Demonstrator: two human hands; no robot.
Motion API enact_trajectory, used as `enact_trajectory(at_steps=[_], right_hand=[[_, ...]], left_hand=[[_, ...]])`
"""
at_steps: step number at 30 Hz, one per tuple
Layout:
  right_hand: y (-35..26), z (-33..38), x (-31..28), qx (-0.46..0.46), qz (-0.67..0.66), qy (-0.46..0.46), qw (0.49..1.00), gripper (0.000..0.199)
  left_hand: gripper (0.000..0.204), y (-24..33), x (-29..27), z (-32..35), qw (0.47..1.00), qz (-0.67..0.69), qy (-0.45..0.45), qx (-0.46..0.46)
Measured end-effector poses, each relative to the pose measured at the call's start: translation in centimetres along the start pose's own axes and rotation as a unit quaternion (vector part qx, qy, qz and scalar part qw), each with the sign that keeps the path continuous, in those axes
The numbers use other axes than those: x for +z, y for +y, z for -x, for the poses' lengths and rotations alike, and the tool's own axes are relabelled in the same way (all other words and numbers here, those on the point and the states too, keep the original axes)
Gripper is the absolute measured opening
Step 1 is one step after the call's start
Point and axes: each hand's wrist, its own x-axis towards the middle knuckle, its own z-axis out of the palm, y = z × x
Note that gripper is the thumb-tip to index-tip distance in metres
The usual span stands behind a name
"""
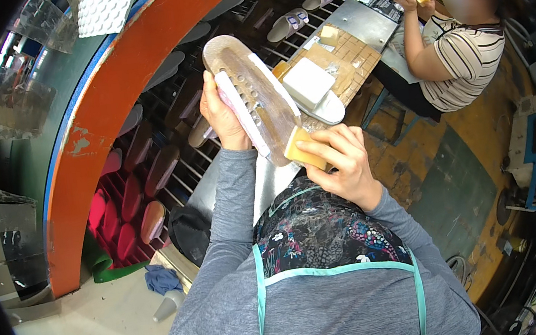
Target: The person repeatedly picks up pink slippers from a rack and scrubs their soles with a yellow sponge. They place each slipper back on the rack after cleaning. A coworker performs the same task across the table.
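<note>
I see left hand clamped on edge of long tan sandal sole with white strap and row of punched holes, sole tilted toe-up toward 11 o'clock, held above lap. Right hand pinched shut on yellow sponge block, pressing it on sole's heel end at 5 o'clock. Hands apart, sole bridging them. I judge sole light, fairly stiff, maybe tacky on face; best gripped along side edge mid-length. Sponge soft, squashy. Co-worker in striped shirt at 2 o'clock; grey rack of sandals at 12.
</note>
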Motion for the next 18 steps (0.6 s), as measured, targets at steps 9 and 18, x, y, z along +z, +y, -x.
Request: enact_trajectory(at_steps=[9, 18], right_hand=[[-0.3, 1.6, 1.2, -0.019, -0.057, 0.043, 0.997, 0.048], [0.6, 2.4, 1.2, -0.006, -0.072, 0.041, 0.997, 0.040]], left_hand=[[0.032, -1.4, 0.2, 0.2, 0.998, -0.007, 0.041, 0.052], [0.034, -1.5, -1.5, -1.4, 0.997, 0.025, 0.068, -0.011]])
